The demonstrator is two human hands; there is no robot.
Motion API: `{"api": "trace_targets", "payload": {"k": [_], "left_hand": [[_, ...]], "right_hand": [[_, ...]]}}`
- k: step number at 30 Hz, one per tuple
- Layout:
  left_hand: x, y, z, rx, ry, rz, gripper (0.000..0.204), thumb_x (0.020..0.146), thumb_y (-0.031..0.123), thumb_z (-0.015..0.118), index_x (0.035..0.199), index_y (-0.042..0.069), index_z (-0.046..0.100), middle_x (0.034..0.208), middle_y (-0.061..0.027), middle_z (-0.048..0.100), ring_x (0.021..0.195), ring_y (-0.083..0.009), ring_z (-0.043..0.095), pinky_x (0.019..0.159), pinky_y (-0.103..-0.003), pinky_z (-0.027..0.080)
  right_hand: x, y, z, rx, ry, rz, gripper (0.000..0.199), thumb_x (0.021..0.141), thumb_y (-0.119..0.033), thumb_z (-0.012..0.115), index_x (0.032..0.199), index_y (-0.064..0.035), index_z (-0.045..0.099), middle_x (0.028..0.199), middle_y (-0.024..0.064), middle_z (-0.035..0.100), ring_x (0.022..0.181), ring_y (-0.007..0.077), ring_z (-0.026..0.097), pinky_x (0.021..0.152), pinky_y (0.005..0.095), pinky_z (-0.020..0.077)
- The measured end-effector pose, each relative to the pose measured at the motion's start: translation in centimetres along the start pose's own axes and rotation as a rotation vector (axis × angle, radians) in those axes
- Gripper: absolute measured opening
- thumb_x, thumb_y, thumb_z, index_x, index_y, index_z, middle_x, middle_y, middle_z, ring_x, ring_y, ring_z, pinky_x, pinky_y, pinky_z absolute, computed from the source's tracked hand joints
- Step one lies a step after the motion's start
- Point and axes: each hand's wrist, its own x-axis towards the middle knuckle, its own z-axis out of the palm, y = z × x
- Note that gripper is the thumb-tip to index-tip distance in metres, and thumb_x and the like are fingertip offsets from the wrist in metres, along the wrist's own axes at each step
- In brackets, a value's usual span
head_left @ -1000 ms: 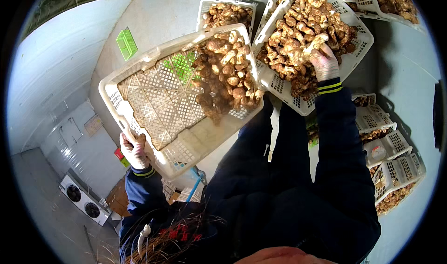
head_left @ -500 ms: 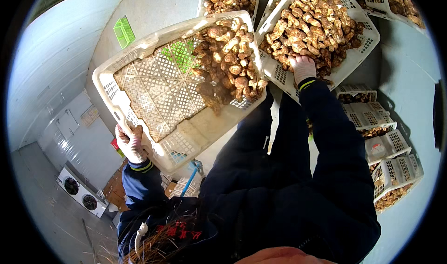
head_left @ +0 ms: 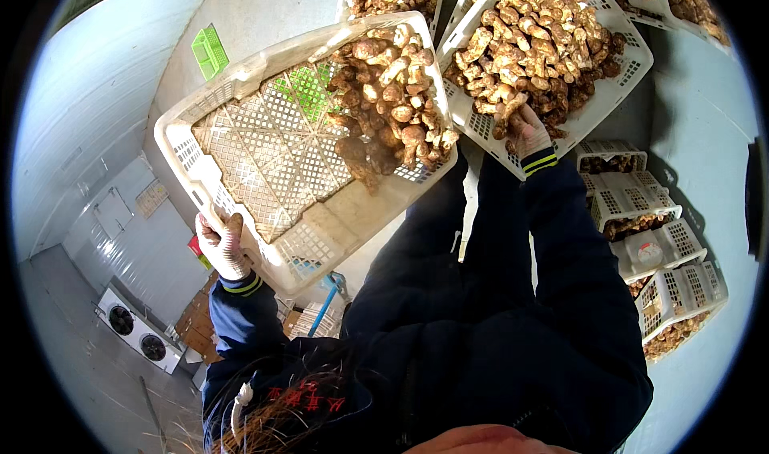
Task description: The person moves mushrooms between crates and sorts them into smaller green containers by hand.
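1. Step in hand, as I read it: tipping brown mushrooms out of one crate into another. The left hand [head_left: 222, 246] is clamped around the rim at the near corner of a cream-white plastic lattice crate [head_left: 264, 146], which is held tilted so the heap of knobbly brown mushrooms [head_left: 388, 106] has slid to its far end.
2. The right hand [head_left: 525, 130] is gloved and reaches into the second white slotted plastic crate [head_left: 621, 78], which is piled full of the same mushrooms. It looks closed over a few of them, though from this angle I can't tell how tight the grip is.
3. The two crates sit just beside each other, rims nearly touching near the middle of the view.
4. Next move, my guess: more tilt from the left side plus a steadying push on the right, since the load is lumpy and could spill over the low rim.
5. Textures: rigid open-grid plastic, matte and a bit grubby; the mushrooms are rough, irregular, dry-looking. A bright green mesh insert [head_left: 308, 90] shows through the crate floor.
6. More stacked white crates [head_left: 657, 262] sit off to the right.
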Motion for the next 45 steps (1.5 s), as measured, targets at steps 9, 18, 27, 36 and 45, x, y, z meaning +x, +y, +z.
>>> {"api": "trace_targets", "payload": {"k": [9,18,27,36,45], "left_hand": [[-0.3,1.1,1.3,-0.019,0.019,-0.001,0.026,0.066,-0.009,0.059,0.082,0.01,0.05,0.075,0.0044,0.047,0.064,-0.0048,0.042,0.062,-0.019,0.038],[0.1,-0.6,-0.6,0.008,-0.04,0.052,0.024,0.072,-0.008,0.057,0.093,0.004,0.052,0.083,-0.0014,0.053,0.072,-0.0092,0.051,0.067,-0.023,0.044],[0.0,0.2,0.1,-0.011,-0.049,0.064,0.025,0.072,-0.008,0.057,0.093,0.004,0.052,0.081,-0.0015,0.054,0.071,-0.0103,0.051,0.069,-0.024,0.046],[-0.6,2.1,2.0,-0.047,-0.015,0.05,0.021,0.069,-0.005,0.058,0.085,0.007,0.05,0.071,0.0016,0.047,0.063,-0.0078,0.047,0.062,-0.022,0.043],[0.4,0.2,-0.3,-0.091,-0.176,0.118,0.025,0.069,-0.007,0.055,0.09,0.005,0.052,0.076,-0.0006,0.052,0.067,-0.0093,0.048,0.065,-0.023,0.042]], "right_hand": [[0.5,-1.4,1.2,0.096,-0.296,-0.007,0.051,0.083,-0.01,0.056,0.128,-0.0002,0.035,0.108,0.0119,0.055,0.098,0.0241,0.056,0.079,0.0348,0.0484],[0.2,-1.6,3.4,0.239,-0.437,-0.014,0.06,0.078,-0.016,0.063,0.128,-0.0035,0.033,0.109,0.0132,0.051,0.106,0.0289,0.05,0.088,0.0427,0.0424],[-0.1,-2.2,3.7,0.198,-0.204,-0.054,0.059,0.074,-0.004,0.062,0.126,-0.0004,0.036,0.113,0.0131,0.051,0.101,0.0231,0.052,0.08,0.034,0.0464],[-6.1,-2.4,-6.1,-0.086,0.145,-0.259,0.048,0.081,-0.011,0.054,0.125,-0.0016,0.04,0.101,0.0081,0.056,0.086,0.0197,0.056,0.076,0.0311,0.0463],[-23.9,13.0,-23.5,-0.879,1.029,0.065,0.051,0.077,-0.006,0.052,0.126,0.002,0.04,0.117,0.0134,0.05,0.102,0.0232,0.051,0.087,0.0309,0.0401]]}}
